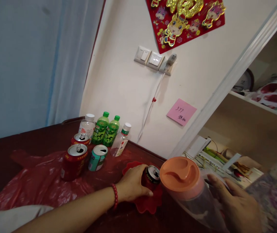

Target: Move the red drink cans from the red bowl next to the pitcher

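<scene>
Left hand (pixel 134 185) grasps one opened can (pixel 150 179); right hand (pixel 240 204) grips one orange-lidded pitcher (pixel 192 193). Three other cans (pixel 73 164) and four bottles (pixel 110 131) stand nearby.

An opened red can (pixel 150 179) is beside a tilted, orange-lidded clear pitcher (pixel 193 199).
</scene>
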`<state>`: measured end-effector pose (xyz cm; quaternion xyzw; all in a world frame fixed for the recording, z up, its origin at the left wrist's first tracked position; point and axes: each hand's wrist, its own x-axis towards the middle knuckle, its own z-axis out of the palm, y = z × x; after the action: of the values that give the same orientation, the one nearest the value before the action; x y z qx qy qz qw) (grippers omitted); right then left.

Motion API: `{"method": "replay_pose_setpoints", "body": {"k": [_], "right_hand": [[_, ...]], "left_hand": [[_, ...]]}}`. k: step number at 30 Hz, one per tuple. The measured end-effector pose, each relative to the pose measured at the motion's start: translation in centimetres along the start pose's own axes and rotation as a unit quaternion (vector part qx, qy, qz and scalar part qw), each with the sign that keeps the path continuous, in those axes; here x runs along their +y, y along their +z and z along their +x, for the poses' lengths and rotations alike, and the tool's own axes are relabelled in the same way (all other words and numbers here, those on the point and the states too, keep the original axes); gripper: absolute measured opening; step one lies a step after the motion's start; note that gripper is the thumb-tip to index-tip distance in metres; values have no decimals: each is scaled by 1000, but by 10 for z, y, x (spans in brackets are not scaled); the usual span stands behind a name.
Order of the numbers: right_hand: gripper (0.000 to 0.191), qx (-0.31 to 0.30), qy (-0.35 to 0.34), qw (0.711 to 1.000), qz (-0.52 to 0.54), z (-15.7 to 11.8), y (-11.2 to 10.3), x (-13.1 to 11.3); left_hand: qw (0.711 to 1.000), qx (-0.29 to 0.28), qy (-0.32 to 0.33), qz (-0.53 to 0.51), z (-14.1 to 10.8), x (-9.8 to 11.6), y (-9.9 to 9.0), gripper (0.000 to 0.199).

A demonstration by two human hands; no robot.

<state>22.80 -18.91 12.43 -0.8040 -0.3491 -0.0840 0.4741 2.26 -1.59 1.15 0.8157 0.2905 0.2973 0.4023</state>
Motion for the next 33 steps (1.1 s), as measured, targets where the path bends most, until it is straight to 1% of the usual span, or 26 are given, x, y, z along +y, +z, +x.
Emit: {"method": "replay_pose_setpoints", "body": {"k": [7, 14, 20, 27, 33], "right_hand": [[53, -8, 12, 1000, 5, -1, 2, -2], [50, -6, -5, 1000, -5, -1, 2, -3], [49, 5, -5, 1000, -11, 0, 2, -4], [49, 1, -7, 1000, -3, 1, 2, -4], [49, 7, -10, 1000, 4, -1, 3, -4]], "left_hand": [[1000, -9, -6, -2, -1, 3, -2, 77], [1000, -11, -2, 12, 0, 3, -2, 79], [1000, -9, 1, 15, 0, 2, -2, 79], [1000, -12, -1, 19, -1, 4, -2, 79], [1000, -8, -1, 21, 0, 1, -1, 80]]}}
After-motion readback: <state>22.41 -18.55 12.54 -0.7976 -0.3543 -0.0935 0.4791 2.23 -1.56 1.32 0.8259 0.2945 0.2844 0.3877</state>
